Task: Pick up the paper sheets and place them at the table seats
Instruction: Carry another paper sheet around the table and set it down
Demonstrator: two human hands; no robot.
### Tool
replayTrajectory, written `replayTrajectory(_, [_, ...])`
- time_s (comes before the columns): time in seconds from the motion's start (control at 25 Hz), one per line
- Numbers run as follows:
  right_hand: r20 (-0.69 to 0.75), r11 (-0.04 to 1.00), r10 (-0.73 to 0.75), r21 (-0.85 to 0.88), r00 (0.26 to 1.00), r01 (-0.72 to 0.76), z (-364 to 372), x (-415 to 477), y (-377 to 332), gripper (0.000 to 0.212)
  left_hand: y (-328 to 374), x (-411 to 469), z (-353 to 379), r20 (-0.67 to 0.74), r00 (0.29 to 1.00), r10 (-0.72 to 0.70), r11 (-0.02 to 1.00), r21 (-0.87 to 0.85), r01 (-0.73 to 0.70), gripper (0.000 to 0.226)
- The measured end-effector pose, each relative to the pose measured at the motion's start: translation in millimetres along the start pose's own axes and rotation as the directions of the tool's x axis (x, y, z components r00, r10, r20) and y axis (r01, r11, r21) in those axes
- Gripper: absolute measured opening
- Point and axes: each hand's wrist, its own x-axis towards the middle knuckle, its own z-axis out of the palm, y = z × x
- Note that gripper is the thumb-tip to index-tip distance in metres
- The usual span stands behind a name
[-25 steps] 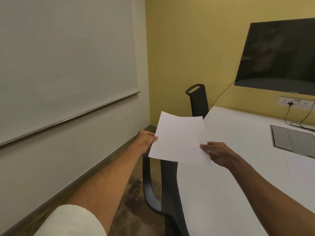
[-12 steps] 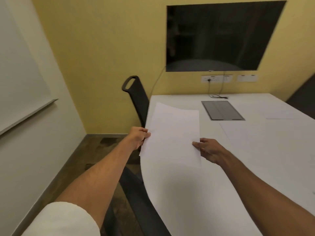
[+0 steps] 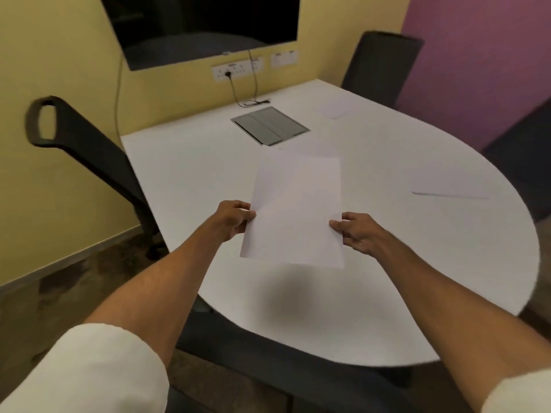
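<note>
No text, label, brand or number is showing legibly anywhere. The paper sheet (image 3: pixel 295 210) is showing only a plain white face. The small marks on the wall socket plate (image 3: pixel 237 71) below the dark screen (image 3: pixel 202 22) are coming through too small and blurred to read.
</note>
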Motion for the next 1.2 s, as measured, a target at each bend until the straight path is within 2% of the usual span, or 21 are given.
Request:
replayTrajectory(0.12, [-0.085,1.000,0.029,0.014,0.996,-0.027,-9.7,-1.1,21.3,0.031,-15.6,23.0,8.8,0.076,0.997,-0.014,0.998,0.066,0.009,0.014])
replayTrajectory(0.24, [-0.134,0.998,0.066,0.025,0.989,-0.063,-18.2,1.3,43.1,0.020,-30.9,42.1,17.1,0.116,0.992,-0.039,0.993,0.117,0.026,0.018])
replayTrajectory(0.4, [-0.196,0.992,0.125,0.017,0.973,-0.124,-32.7,20.8,77.0,0.019,-56.1,66.7,32.0,0.159,0.984,-0.079,0.982,0.184,0.049,0.020])
replayTrajectory(0.8, [-0.338,0.975,0.184,-0.054,0.923,-0.214,-43.2,76.7,140.3,0.020,-116.8,127.0,60.4,0.074,0.987,-0.140,0.949,0.295,0.112,0.020])
replayTrajectory(0.96, [-0.404,0.963,0.159,-0.138,0.901,-0.232,-46.0,94.4,159.9,0.022,-129.7,141.0,65.7,0.066,0.985,-0.161,0.938,0.320,0.132,0.020])
replayTrajectory(1.2, [-0.417,0.948,0.082,-0.249,0.905,-0.201,-41.6,107.7,173.4,0.021,-145.2,155.7,65.0,0.031,0.990,-0.139,0.922,0.370,0.118,0.019])
